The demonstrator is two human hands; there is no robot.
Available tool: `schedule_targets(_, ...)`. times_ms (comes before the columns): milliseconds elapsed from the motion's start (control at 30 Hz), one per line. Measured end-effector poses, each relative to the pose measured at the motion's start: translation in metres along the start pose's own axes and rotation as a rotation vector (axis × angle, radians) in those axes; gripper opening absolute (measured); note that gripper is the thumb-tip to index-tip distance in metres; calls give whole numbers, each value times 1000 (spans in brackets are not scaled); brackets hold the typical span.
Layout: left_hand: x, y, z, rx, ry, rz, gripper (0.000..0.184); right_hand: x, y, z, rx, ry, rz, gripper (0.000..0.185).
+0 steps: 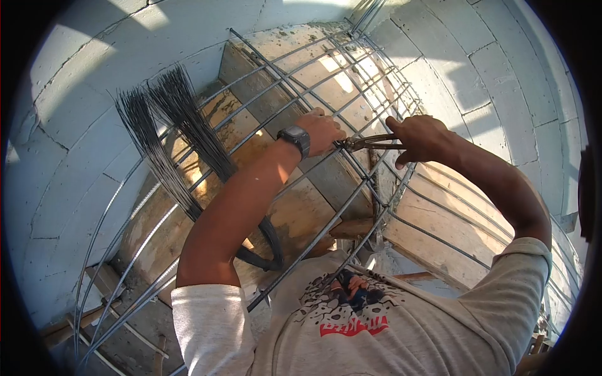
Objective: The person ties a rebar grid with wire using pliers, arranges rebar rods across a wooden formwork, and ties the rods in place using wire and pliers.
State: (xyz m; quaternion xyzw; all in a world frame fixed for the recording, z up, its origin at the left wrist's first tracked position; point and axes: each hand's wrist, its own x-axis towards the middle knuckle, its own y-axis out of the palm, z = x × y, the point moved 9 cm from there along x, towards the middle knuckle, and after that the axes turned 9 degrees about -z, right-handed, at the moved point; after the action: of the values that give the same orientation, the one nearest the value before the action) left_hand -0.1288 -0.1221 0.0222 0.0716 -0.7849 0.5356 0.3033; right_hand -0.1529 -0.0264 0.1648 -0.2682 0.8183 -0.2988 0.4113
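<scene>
My right hand [423,139] is closed round the handles of a pair of pincers [370,143]. The jaws point left and meet a crossing of steel rebar [356,164]. Close beside the jaws, my left hand [318,133] has its fingers curled in at the same crossing; what they pinch is hidden. A dark watch [295,139] sits on the left wrist. Beyond the left forearm, a thick bundle of thin black tie wire [157,153], bent double, hangs over the rebar grid, its cut ends fanned upward.
Wooden formwork boards [301,203] lie beneath the rebar mesh. Pale block walls [81,119] rise on the left and right. Long loose bars [119,250] curve down at the lower left. More bars run over a sunlit board [448,210] at the right.
</scene>
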Motion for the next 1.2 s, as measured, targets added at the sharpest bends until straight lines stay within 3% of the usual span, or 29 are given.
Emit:
schedule_targets(100,1,2,-1,48,-4,165,28,2,2,-5,-153,125,-40,47)
schedule_targets(200,-1,0,1,-3,7,130,28,9,7,-1,90,-59,61,50)
schedule_targets(233,-1,0,2,-5,0,131,28,5,13,-12,271,190,396,53)
schedule_targets(267,-1,2,1,-10,-6,134,28,14,21,-13,242,161,577,56)
schedule_targets(333,1,1,6,-45,-21,89,27,22,14,-14,241,127,578,56)
schedule_targets(400,0,0,7,-127,-44,-2,23,7,12,-11,288,145,452,55)
schedule_targets(533,2,2,10,-179,-77,123,26,-9,22,-8,190,107,39,49)
schedule_targets(600,5,5,11,-200,-98,171,26,-11,19,-6,138,61,-6,43)
schedule_targets(800,5,11,15,-208,-112,145,25,-14,-4,2,22,177,104,53)
schedule_targets(933,7,9,13,-211,-114,200,25,-34,-37,26,-475,-289,-588,35)
schedule_targets(967,7,11,12,-208,-111,208,26,-38,-49,32,-555,-280,-639,33)
schedule_targets(1100,6,14,19,-196,-124,153,26,-9,-42,24,-534,-126,-207,59)
schedule_targets(1200,7,13,16,-211,-89,150,26,-3,-62,25,-136,30,96,65)
